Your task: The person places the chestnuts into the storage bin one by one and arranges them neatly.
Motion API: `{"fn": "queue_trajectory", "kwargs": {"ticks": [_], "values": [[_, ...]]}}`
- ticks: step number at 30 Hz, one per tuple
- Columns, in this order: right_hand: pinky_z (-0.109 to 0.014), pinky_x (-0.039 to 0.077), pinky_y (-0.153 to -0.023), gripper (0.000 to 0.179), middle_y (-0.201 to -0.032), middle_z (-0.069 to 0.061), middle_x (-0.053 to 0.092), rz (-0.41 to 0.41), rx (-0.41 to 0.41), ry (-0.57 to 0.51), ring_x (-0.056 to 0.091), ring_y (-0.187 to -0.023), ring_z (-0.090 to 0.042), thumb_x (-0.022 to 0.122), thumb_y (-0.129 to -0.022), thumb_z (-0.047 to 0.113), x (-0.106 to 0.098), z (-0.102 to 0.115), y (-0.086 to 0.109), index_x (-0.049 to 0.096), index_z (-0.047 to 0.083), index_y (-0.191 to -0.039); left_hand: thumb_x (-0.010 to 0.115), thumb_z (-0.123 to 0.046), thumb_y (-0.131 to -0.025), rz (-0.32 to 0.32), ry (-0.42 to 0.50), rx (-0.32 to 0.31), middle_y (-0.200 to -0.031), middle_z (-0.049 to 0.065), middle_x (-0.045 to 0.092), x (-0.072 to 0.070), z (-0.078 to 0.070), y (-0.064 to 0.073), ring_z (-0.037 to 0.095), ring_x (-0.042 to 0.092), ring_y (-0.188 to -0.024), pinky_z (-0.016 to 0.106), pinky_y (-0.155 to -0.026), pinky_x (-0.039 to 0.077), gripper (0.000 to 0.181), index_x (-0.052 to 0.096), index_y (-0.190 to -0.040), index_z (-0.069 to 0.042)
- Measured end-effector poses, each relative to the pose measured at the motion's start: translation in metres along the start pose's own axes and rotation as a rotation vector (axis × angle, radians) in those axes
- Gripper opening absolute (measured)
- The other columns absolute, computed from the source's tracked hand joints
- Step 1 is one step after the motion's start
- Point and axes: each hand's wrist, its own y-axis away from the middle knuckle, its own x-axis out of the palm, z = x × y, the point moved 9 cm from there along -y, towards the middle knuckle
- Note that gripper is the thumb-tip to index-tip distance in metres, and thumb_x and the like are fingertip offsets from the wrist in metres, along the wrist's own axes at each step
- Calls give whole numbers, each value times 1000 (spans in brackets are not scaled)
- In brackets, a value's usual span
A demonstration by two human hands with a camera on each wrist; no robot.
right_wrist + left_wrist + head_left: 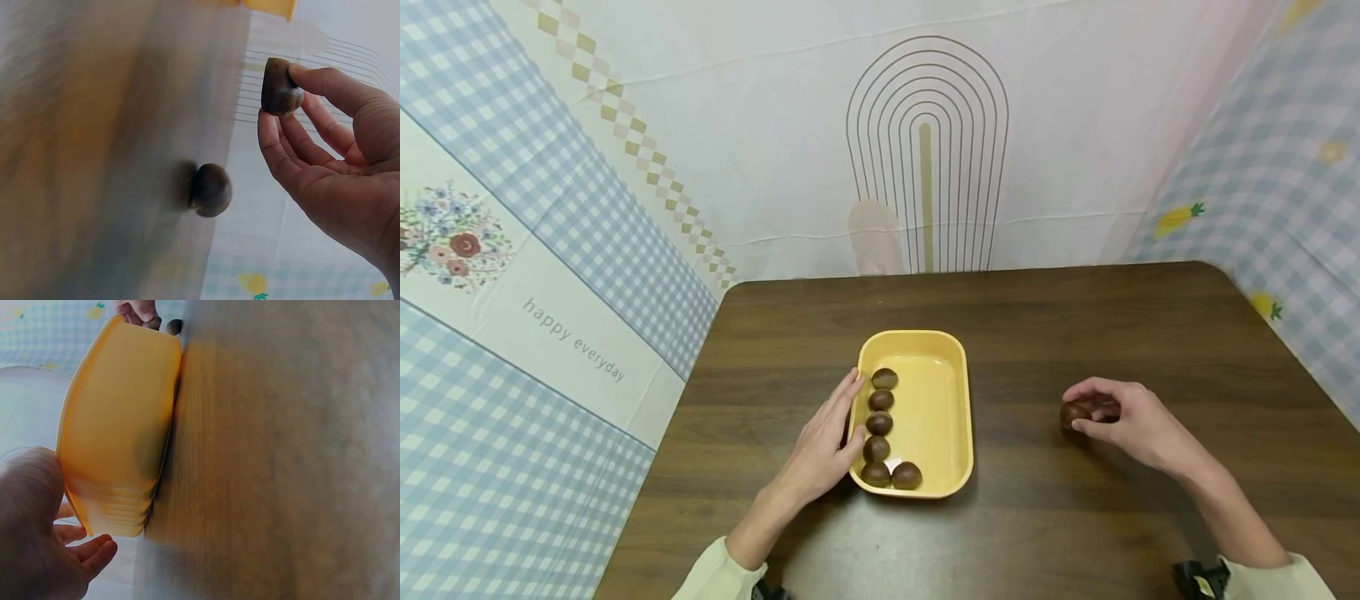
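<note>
A yellow rectangular tray (967,417) sits on the table. Several brown chestnuts (880,423) form a column along its left wall, with another chestnut (907,476) beside the nearest one. My left hand (820,450) rests against the tray's left side, thumb and fingers spread along the rim; the left wrist view shows them by the tray's outer wall (119,406). Away to the right of the tray, my right hand (1138,421) pinches a chestnut (281,87) between thumb and fingertips. Another chestnut (211,190) lies on the table near that hand, hidden in the head view.
The dark wood table (1015,533) carries the tray left of its middle. A white cloth with arch lines (925,167) hangs behind the table's far edge. Blue checked cloths hang at the left (625,300) and right (1300,208) sides.
</note>
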Motion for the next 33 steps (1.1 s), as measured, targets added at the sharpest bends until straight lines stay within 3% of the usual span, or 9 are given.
{"fn": "queue_trajectory", "kwargs": {"ticks": [18, 33], "values": [[-26, 57, -81, 29, -107, -2, 74, 31, -59, -68, 69, -93, -15, 83, -93, 10, 9, 44, -36, 73, 6, -120, 61, -14, -101, 8, 0, -11, -174, 9, 29, 0, -1, 0, 28, 35, -155, 57, -118, 38, 70, 36, -166, -8], [-32, 60, -83, 27, -106, -4, 75, 122, -169, -182, 70, -93, -19, 82, -89, -1, 57, 97, -80, 74, 3, -115, 60, -15, -102, 12, 5, -10, -174, 10, 29, 1, 0, -1, 28, 34, -156, 56, -119, 37, 69, 36, -166, -7]]}}
